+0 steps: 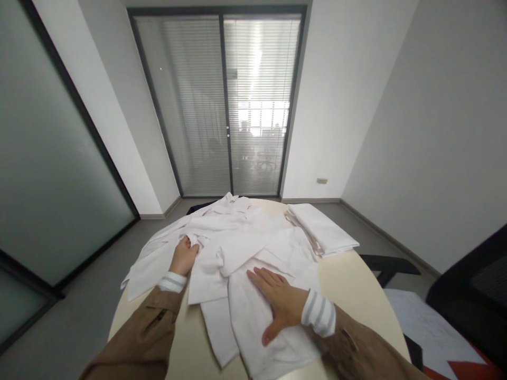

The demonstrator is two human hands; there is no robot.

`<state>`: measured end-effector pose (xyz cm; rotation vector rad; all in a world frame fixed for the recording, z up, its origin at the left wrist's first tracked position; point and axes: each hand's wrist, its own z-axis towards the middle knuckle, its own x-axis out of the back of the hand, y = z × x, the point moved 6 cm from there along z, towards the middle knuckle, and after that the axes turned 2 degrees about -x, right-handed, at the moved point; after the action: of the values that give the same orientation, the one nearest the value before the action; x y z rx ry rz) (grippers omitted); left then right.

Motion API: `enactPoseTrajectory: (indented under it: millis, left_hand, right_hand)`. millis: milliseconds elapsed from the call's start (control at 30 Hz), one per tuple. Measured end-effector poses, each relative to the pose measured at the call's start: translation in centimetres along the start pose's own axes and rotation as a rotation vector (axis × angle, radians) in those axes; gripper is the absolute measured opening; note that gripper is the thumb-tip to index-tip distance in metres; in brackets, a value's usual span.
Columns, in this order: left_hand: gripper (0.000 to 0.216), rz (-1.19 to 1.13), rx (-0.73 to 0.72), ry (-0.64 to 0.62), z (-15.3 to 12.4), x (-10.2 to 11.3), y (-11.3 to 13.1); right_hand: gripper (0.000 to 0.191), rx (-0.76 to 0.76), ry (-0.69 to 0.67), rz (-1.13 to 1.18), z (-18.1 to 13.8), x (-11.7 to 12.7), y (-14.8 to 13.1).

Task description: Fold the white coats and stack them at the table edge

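Note:
A white cloth garment (253, 243), which looks like a shirt, lies spread and rumpled over the round table. Its several layers overlap, and I cannot tell where one piece ends and another begins. At the left side, my left hand (184, 256) is closed, its fingers pinching an edge of the white fabric. My right hand (282, 298) rests flat on the nearer part of the cloth, fingers stretched out and thumb apart. To the far right of the cloth sits a neat folded white stack (325, 227), apart from both hands.
The cream round table (356, 295) curves away at both sides. A black office chair (471, 279) stands at the right, with papers and something red on its seat. Beyond the table are glass doors with blinds (225, 105) and white walls.

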<state>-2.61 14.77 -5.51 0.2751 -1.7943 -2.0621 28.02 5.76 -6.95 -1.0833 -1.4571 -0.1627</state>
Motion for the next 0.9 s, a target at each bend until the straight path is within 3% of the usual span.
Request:
enactPoseTrajectory:
  millis: [133, 200, 300, 467, 533, 633, 700, 767, 833, 900]
  left_hand:
    - [0.019, 0.243, 0.086, -0.185, 1.0, 2.3, -0.1]
    - [0.012, 0.306, 0.051, -0.197, 1.4, 4.0, 0.1]
    - [0.021, 0.305, 0.065, -0.199, 1.8, 6.4, 0.2]
    - [0.044, 0.479, 0.293, -0.314, 0.9, 8.2, 0.1]
    - [0.051, 0.516, 0.336, -0.290, 0.5, 8.6, 0.2]
    - [0.062, 0.492, 0.279, -0.213, 0.4, 8.4, 0.5]
    - [0.073, 0.574, 0.229, -0.255, 0.5, 7.6, 0.4]
    - [0.081, 0.757, 0.173, -0.337, 0.8, 6.5, 0.3]
    - [0.076, 0.932, 0.077, -0.345, 1.5, 5.8, 0.4]
    - [0.068, 1.024, 0.000, -0.296, 2.6, 5.4, 0.6]
  right_hand:
    - [0.147, -0.080, -0.120, -0.021, -1.4, -0.1, -0.1]
    - [0.144, -0.090, -0.121, -0.039, -2.5, 0.0, -0.6]
    - [0.134, -0.046, -0.079, -0.056, -4.2, 0.1, -1.7]
    - [0.090, 0.175, -0.051, 0.129, -6.0, 0.9, -3.9]
    - [0.071, 0.148, -0.027, 0.168, -6.1, 1.4, -3.5]
    - [0.053, 0.037, 0.136, 0.049, -5.9, 2.6, -1.6]
    - [0.064, -0.014, 0.266, -0.059, -5.8, 3.3, -0.1]
    - [0.091, -0.087, 0.303, -0.110, -5.8, 3.3, 1.7]
    - [0.114, -0.167, 0.238, -0.110, -5.7, 2.8, 3.2]
    - [0.120, -0.215, 0.150, -0.112, -6.0, 2.2, 4.0]
